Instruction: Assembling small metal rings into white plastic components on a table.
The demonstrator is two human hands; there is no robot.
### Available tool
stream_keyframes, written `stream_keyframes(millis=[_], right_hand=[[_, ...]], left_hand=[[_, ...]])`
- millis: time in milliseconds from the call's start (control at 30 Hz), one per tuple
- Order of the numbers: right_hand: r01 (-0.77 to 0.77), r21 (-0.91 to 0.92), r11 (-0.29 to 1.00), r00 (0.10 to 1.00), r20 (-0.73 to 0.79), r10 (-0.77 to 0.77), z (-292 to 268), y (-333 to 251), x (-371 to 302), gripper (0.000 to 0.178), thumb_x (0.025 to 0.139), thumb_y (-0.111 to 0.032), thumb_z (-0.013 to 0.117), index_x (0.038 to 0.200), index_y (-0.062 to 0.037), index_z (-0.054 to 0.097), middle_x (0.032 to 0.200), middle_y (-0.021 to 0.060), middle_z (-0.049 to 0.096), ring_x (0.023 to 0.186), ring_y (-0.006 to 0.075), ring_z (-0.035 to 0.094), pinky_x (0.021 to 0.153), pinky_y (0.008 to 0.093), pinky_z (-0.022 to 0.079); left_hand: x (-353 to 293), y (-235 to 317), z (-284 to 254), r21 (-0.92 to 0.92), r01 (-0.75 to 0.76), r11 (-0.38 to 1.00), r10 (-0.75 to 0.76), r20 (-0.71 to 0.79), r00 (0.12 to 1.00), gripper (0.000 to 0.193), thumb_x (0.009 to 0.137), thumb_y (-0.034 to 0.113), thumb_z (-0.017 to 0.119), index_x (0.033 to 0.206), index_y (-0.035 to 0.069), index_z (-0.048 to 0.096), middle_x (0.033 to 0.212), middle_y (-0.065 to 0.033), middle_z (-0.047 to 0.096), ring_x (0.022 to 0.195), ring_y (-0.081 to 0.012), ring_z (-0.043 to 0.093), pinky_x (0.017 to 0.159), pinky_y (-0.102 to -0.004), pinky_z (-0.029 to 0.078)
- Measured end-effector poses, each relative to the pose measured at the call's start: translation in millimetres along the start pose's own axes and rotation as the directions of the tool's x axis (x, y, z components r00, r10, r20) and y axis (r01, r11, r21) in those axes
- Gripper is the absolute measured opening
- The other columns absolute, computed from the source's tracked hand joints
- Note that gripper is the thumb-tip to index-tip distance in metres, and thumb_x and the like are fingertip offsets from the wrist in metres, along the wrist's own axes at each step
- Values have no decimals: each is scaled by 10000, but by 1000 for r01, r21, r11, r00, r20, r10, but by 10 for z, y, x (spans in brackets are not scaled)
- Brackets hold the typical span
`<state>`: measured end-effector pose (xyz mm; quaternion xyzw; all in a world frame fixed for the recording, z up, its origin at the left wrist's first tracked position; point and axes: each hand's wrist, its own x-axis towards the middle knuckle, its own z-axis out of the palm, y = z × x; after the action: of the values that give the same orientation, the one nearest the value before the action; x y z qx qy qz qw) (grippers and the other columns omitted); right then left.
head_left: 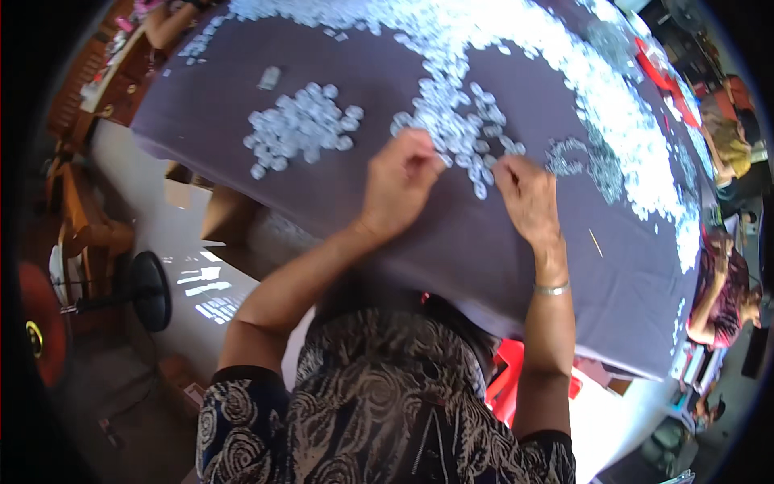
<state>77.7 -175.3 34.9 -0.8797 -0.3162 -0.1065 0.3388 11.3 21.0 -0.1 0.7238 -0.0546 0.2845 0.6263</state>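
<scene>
My left hand (pixel 401 181) is closed in a pinch at the near edge of a heap of small, clear round pieces (pixel 447 113). One such piece shows at its fingertips. To the right of that heap, my right hand (pixel 528 198) also has its fingers pressed together, beside a few loose pieces. What it holds, if anything, is too small to make out. A separate pile of the same round pieces (pixel 298 129) lies to the left, apart from both hands.
A dark cloth covers the table (pixel 363 194). A wide band of pieces (pixel 621 121) curves along its far and right sides. Strung-looking clear pieces (pixel 603 165) and a thin stick (pixel 595 242) lie to the right. A cardboard box (pixel 230 214) stands below; other people sit around.
</scene>
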Motion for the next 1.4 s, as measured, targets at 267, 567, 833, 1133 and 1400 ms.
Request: stream_keyframes(millis=[267,567,833,1133,1400], right_hand=[[-151,351,924,982,-57,182,46,129,-49,64,855,-64,647,880,-6,643,734,-21,578,633,36,487,572,195,420],[-8,28,1000,1000,15,8,78,47,-41,131,761,-7,690,880,-23,637,844,59,587,636,164,579,599,269,466],[-270,415,869,940,-83,331,-178,283,-29,64,860,-66,660,900,-17,671,718,-25,604,661,33,501,609,196,429],[-220,294,930,974,15,226,-162,386,-83,53,843,-35,661,889,-14,677,752,-21,604,668,42,511,612,185,425],[-117,119,986,990,92,107,-167,222,-42,176,736,3,722,899,-50,683,750,-13,563,621,62,486,579,214,418]], left_hand=[[10,-51,14,-168,228,959,-229,11,973,201,822,-83,608,950,40,514,857,7,538,764,-49,540,672,-195,455],[-13,-32,6,-93,225,970,-224,21,974,200,847,-33,624,990,59,518,870,20,557,739,-41,535,588,-196,452],[-54,-19,38,-56,158,986,-156,52,986,205,814,-46,638,973,23,528,860,-16,578,719,-58,538,632,-209,456],[-105,61,67,19,194,981,-194,187,963,207,835,-70,621,1000,21,534,924,5,548,810,-38,533,712,-183,463],[-92,107,90,7,180,984,-177,198,964,203,835,-57,626,994,27,532,892,6,560,786,-39,529,693,-189,464]])
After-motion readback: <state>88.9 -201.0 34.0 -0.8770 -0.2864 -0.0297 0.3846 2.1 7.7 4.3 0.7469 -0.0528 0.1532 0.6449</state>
